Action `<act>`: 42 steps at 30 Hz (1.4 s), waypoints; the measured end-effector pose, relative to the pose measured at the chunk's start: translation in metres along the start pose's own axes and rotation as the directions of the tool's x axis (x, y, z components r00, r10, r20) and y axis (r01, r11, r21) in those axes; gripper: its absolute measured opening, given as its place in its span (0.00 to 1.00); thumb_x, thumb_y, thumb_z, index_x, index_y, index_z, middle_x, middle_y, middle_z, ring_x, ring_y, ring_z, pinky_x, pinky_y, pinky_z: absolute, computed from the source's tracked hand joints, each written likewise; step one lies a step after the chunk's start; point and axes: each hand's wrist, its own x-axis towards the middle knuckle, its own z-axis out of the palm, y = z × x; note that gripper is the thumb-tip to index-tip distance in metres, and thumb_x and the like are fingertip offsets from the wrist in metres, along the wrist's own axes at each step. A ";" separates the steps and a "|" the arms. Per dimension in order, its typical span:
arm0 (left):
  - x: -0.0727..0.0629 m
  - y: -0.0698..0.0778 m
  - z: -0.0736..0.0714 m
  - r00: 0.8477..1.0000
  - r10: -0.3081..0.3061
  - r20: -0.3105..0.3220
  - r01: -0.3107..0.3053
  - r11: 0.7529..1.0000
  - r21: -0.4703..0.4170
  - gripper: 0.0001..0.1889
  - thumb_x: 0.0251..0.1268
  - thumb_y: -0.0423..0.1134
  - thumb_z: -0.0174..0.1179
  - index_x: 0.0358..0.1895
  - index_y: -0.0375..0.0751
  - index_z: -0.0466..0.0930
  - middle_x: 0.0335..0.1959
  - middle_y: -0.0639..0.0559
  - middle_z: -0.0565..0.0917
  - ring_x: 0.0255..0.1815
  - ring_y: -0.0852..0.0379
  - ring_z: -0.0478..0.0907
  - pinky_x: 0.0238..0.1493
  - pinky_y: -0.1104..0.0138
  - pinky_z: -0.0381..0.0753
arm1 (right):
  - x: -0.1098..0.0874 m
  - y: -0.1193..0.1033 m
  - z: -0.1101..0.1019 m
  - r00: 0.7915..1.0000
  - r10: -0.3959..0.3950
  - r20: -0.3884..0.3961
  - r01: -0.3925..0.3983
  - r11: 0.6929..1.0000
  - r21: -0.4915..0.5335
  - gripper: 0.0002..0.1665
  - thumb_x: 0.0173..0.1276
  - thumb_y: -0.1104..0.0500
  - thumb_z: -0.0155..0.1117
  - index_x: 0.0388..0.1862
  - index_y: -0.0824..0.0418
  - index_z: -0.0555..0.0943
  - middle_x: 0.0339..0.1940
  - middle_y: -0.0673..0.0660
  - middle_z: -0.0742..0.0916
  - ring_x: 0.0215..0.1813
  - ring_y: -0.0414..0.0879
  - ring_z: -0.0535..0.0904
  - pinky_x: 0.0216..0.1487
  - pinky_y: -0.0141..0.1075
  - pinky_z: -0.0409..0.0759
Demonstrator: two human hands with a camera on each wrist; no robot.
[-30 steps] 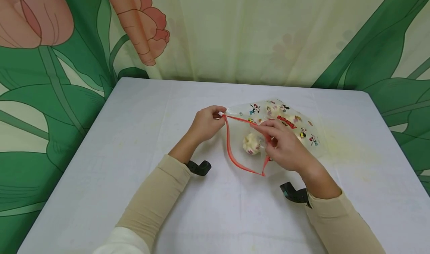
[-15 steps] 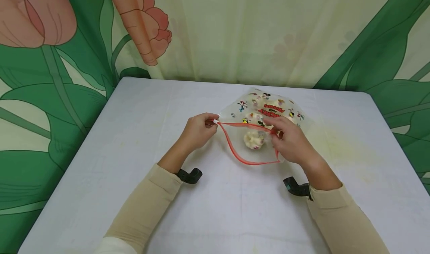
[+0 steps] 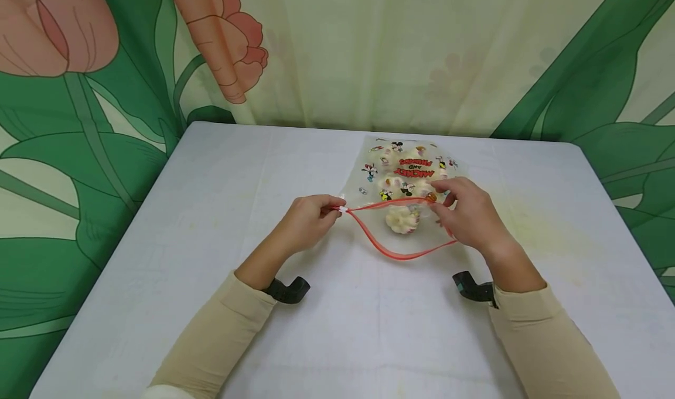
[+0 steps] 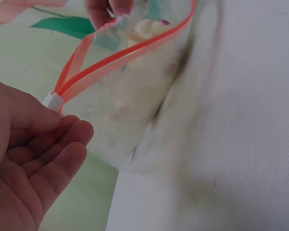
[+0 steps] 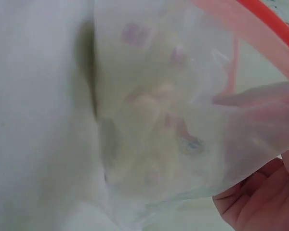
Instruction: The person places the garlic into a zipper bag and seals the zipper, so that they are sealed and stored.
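Observation:
A clear zip bag (image 3: pixel 413 170) printed with cartoon figures and red "Mickey and Friends" lettering lies near the table's far middle, its red-edged mouth spread open towards me. Several cream-coloured pieces with purple-red marks are inside; one such piece (image 3: pixel 402 220) shows through the mouth. My left hand (image 3: pixel 307 223) pinches the bag's left corner by the white slider (image 4: pixel 53 102), with thumb against index finger in the left wrist view. On the opposite side my right hand (image 3: pixel 470 214) holds the mouth's rim near its right end. The bag's clear wall (image 5: pixel 159 115) fills much of the right wrist view.
A white cloth covers the table (image 3: pixel 211 170), with faint yellowish stains on its right part. Behind it hangs a curtain (image 3: pixel 369 53) printed with flowers and leaves. A black wrist camera (image 3: pixel 289 290) sits on the left wrist and another camera (image 3: pixel 473 287) on the right.
My left hand has come down and slightly left with the slider corner, while my right hand has shifted right along the rim. The bag has turned straighter, and its mouth is stretched wider.

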 end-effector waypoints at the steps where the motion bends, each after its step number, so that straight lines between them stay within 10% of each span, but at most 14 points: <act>1: -0.001 0.000 -0.001 1.000 0.009 0.015 -0.008 1.000 -0.001 0.13 0.72 0.31 0.58 0.56 0.35 0.84 0.44 0.50 0.88 0.44 0.56 0.83 0.43 0.67 0.82 | -0.001 0.000 -0.002 1.000 0.009 0.004 -0.009 1.000 0.005 0.26 0.68 0.63 0.67 0.64 0.68 0.77 0.53 0.65 0.78 0.45 0.55 0.75 0.34 0.43 0.75; 10: -0.004 -0.003 -0.001 0.998 0.051 0.045 -0.053 0.998 0.037 0.14 0.76 0.32 0.54 0.59 0.33 0.82 0.44 0.48 0.88 0.49 0.54 0.84 0.50 0.63 0.82 | -0.014 -0.024 -0.008 0.984 -0.158 -0.088 0.164 0.984 0.072 0.24 0.68 0.60 0.69 0.60 0.67 0.80 0.54 0.62 0.81 0.46 0.55 0.74 0.41 0.48 0.75; 24: -0.004 -0.006 0.009 0.988 0.135 -0.080 -0.136 0.991 -0.001 0.08 0.72 0.30 0.59 0.45 0.33 0.87 0.34 0.49 0.89 0.38 0.56 0.86 0.39 0.67 0.83 | -0.006 -0.067 0.047 0.845 -0.486 -0.225 0.491 0.870 -0.036 0.18 0.55 0.60 0.79 0.45 0.64 0.88 0.44 0.59 0.88 0.51 0.58 0.78 0.53 0.54 0.71; 35: -0.003 -0.005 0.012 0.988 0.120 -0.095 -0.124 0.992 -0.039 0.06 0.69 0.33 0.64 0.40 0.36 0.89 0.32 0.51 0.89 0.35 0.59 0.85 0.36 0.67 0.82 | 0.004 -0.080 0.075 0.910 -0.397 -0.122 0.372 0.910 -0.184 0.10 0.63 0.53 0.75 0.42 0.54 0.91 0.44 0.52 0.87 0.54 0.54 0.75 0.64 0.70 0.54; 42: -0.002 -0.003 0.013 0.985 0.128 -0.112 -0.134 0.990 -0.047 0.05 0.69 0.34 0.65 0.39 0.36 0.88 0.31 0.51 0.88 0.34 0.59 0.85 0.35 0.67 0.82 | 0.005 -0.080 0.082 0.899 -0.406 -0.164 0.376 0.907 -0.188 0.03 0.64 0.55 0.74 0.35 0.53 0.91 0.41 0.51 0.87 0.52 0.52 0.75 0.62 0.73 0.52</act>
